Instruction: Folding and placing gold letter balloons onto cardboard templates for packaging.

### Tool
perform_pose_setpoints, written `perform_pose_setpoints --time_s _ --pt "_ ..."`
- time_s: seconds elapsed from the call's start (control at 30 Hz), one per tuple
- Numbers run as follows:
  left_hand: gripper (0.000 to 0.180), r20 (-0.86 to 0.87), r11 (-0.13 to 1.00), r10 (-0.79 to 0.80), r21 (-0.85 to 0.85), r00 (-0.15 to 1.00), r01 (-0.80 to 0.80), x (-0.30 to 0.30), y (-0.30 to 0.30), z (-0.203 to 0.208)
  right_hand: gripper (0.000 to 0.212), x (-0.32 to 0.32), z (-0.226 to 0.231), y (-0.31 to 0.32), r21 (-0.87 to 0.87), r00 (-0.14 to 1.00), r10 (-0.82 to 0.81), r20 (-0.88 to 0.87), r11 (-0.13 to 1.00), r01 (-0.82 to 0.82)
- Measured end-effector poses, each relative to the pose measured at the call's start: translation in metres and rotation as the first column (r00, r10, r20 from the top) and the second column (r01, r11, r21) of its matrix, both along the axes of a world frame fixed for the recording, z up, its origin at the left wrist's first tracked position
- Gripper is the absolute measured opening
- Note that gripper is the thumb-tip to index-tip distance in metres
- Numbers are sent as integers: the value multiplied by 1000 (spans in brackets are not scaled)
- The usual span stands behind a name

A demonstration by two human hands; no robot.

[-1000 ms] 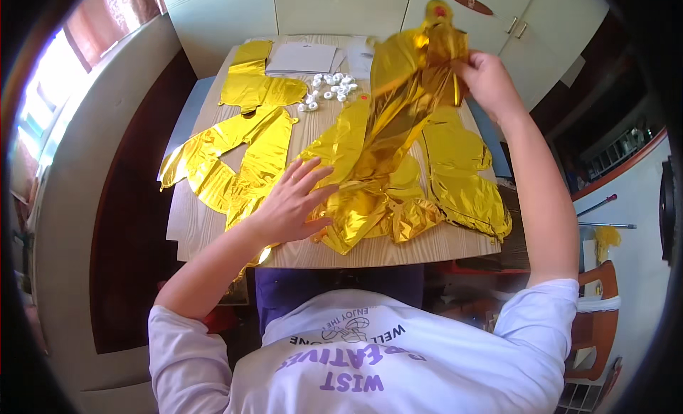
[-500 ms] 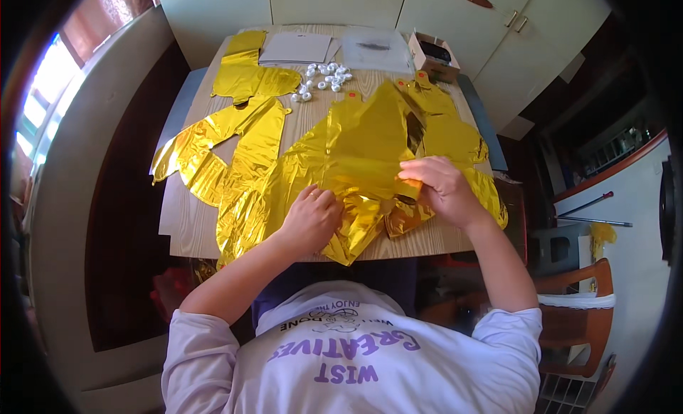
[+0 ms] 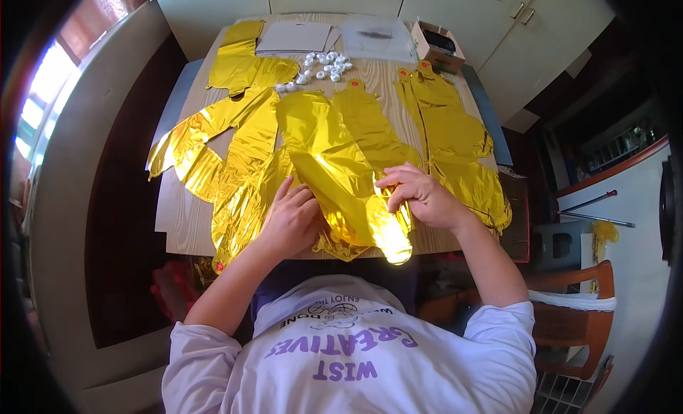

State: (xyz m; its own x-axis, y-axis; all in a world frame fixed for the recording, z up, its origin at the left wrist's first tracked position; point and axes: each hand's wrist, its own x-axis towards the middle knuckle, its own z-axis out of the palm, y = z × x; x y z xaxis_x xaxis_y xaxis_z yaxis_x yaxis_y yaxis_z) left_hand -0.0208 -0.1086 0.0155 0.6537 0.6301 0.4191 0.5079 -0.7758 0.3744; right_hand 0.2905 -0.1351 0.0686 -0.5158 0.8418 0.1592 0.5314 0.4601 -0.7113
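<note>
A shiny gold foil balloon (image 3: 324, 147), flat and uninflated, lies before me with part folded over and its near end overhanging the table's front edge. My left hand (image 3: 293, 213) rests on its left side, index finger stretched out and the others loosely bent. At the right side, my right hand (image 3: 423, 197) has bent fingers closed around the foil's edge; the thumb is mostly hidden. Another flat gold balloon (image 3: 249, 147) spreads out left of my left hand, and one more (image 3: 455, 140) lies beyond my right hand.
Small white rolls (image 3: 324, 64) cluster near the table's far side. Behind them are grey-white sheets (image 3: 293, 38), a clear plastic bag (image 3: 377, 44) and an open box (image 3: 437, 50) with a dark item. A further gold foil piece (image 3: 238, 58) lies far left; a wooden chair (image 3: 576, 328) stands right.
The raised foil has come down and folded over toward me, showing more table between it and the right balloon. My right hand moved slightly left and down; my left index finger straightened.
</note>
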Motion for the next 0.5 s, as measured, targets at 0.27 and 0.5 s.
perform_pose_setpoints --time_s 0.27,0.5 --pt "30 36 984 146 -112 989 -142 2 8 21 27 -19 23 -32 150 955 -287 67 950 275" --pt "42 17 992 -105 -74 994 106 12 23 27 26 -15 -6 -21 -38 938 -343 -41 939 342"
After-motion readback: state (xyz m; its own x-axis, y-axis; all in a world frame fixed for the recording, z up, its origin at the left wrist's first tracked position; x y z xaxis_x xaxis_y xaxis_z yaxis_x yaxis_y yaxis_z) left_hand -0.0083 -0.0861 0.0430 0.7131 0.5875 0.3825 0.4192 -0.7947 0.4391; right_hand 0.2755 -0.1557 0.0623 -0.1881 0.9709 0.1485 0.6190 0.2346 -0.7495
